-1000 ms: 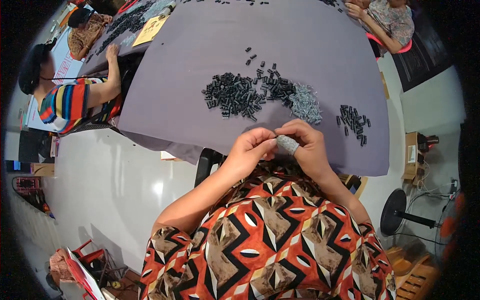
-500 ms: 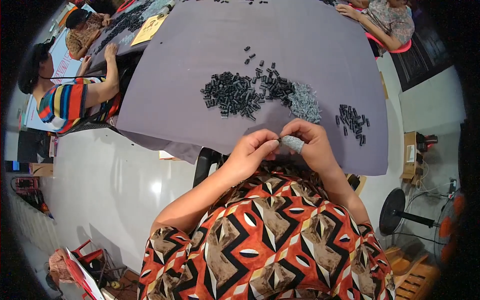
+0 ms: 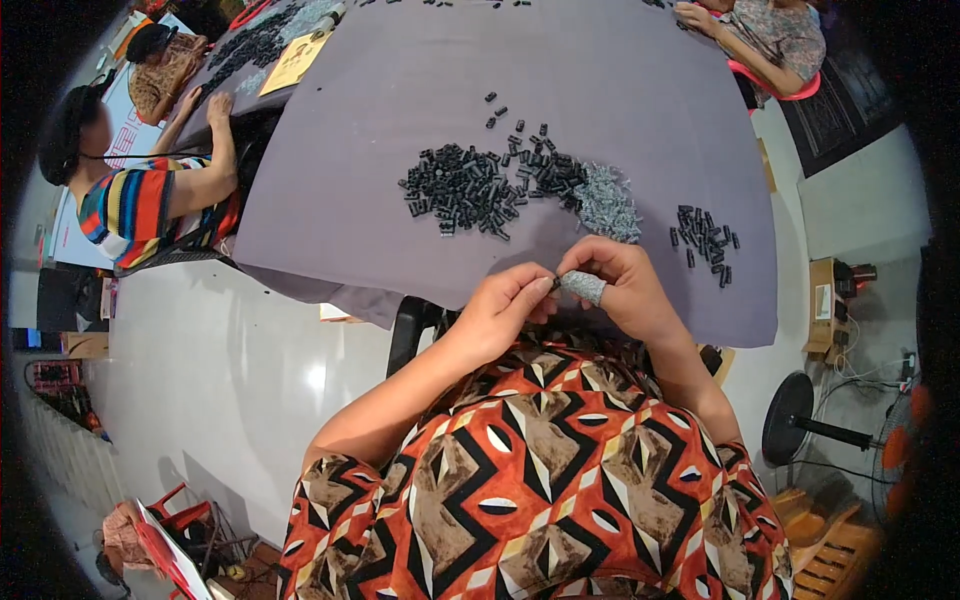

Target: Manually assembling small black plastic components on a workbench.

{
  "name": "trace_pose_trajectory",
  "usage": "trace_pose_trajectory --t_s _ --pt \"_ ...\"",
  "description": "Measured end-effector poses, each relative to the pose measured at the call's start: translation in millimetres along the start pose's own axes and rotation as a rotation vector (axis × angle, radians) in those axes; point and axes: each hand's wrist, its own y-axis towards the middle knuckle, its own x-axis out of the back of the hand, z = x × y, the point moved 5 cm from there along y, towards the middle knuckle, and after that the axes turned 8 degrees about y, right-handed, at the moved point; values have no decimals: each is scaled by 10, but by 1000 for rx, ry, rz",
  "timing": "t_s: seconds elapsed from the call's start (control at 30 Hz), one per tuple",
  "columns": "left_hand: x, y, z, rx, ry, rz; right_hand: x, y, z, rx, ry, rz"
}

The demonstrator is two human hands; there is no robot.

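At the near edge of the table, my left hand and my right hand meet with fingers pinched together. Between their fingertips is a small black cylindrical piece, mostly covered by the fingers. A grey finger cover wraps my right thumb. Just beyond the hands lies a heap of small grey pieces, too small to name. It touches a spread of short black cylindrical pieces. A larger pile of black pieces is left of it, and a smaller group lies to the right.
A grey cloth covers the table. To the left, a person in a striped shirt and another person sit at a table with more black pieces. A further person sits far right. A fan stands at the lower right.
My hands stay together at nearly the same spot, with only slight finger movement. The person in the striped shirt has lowered a hand toward the table.
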Motion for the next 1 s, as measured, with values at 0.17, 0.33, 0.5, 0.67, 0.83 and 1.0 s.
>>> trace_pose_trajectory --t_s 0.17,0.33,0.5,0.67,0.83,1.0 --pt "7 23 48 -16 -2 -28 -53 -9 34 73 -210 -28" --pt "51 31 111 -10 -184 -149 -157 16 63 265 -285 -73" --pt "320 -23 124 -77 -101 -260 -150 276 106 241 -401 -4" --pt "558 -129 151 -121 -97 -404 -278 603 -46 193 -835 -18" --pt "523 -145 130 -158 -51 -446 -444 686 -147 291 -1043 -51" --pt "554 -146 155 -153 -63 -412 -343 576 -117 379 -999 -141"
